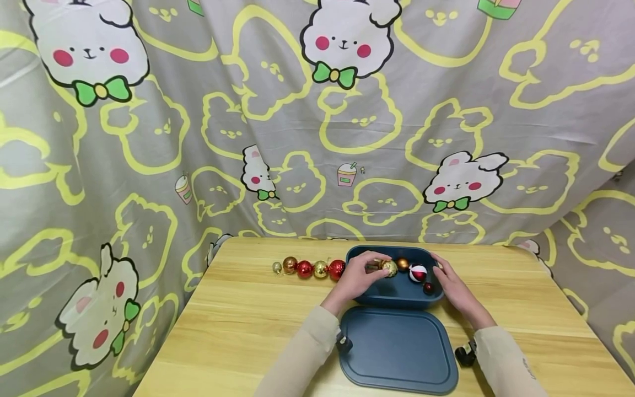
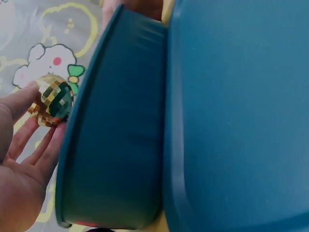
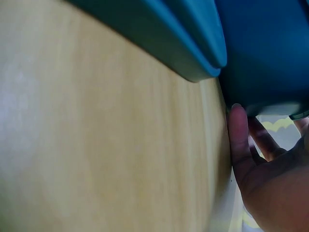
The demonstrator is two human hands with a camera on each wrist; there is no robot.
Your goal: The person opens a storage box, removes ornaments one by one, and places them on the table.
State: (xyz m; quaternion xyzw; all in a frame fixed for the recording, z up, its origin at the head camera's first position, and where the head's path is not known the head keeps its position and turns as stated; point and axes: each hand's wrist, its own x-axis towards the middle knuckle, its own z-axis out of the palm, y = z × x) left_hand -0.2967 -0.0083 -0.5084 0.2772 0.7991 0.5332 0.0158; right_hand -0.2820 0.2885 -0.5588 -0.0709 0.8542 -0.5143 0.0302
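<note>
My left hand (image 1: 360,274) pinches a gold mirrored bauble (image 1: 389,268) between thumb and fingers, over the left half of a dark blue box (image 1: 369,300). The left wrist view shows the faceted bauble (image 2: 54,100) beside the box's rim. With fingers extended, my right hand (image 1: 452,282) rests against the box's right end; the right wrist view shows its fingertips (image 3: 237,116) touching the outer wall. Inside the box are a copper-gold bauble (image 1: 403,264), a red-and-white bauble (image 1: 418,273) and a small dark red bauble (image 1: 429,288).
A flat blue lid (image 1: 398,350) lies on the wooden table (image 1: 238,331), in front of the box. Left of the box stands a row of baubles: small pale gold (image 1: 276,267), copper (image 1: 290,264), red (image 1: 305,269), gold (image 1: 320,269) and red (image 1: 337,269). A patterned curtain (image 1: 292,127) hangs behind.
</note>
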